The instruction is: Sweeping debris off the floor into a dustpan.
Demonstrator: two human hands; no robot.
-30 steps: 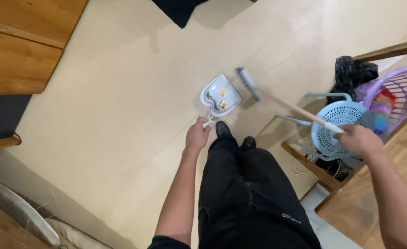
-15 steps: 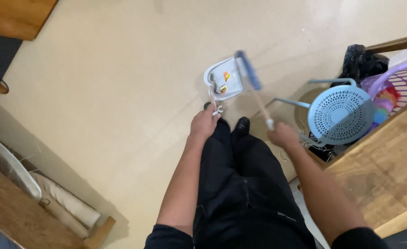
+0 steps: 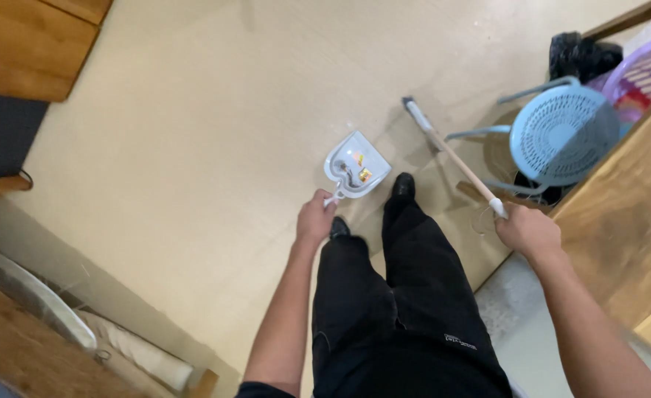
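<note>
My left hand [image 3: 315, 219] grips the short handle of a white dustpan [image 3: 356, 166], which is held low over the beige floor and carries a few yellow and orange scraps. My right hand [image 3: 527, 230] is closed around the end of a broom's wooden stick [image 3: 459, 163]. The broom's grey head [image 3: 415, 111] points away from me, to the right of the dustpan and apart from it. My black-trousered legs and black shoes stand between the two hands.
A light blue plastic stool [image 3: 561, 135] stands right of the broom, beside a purple basket [image 3: 646, 70] and a black bag [image 3: 580, 51]. A wooden surface [image 3: 631, 221] runs along the right. A wooden cabinet [image 3: 23, 44] sits upper left, with pale rolled items [image 3: 60, 317] lower left.
The broom has swung away from the dustpan to the right, and my right hand moved out to the right. The view shifted, so the dustpan now lies lower and more central.
</note>
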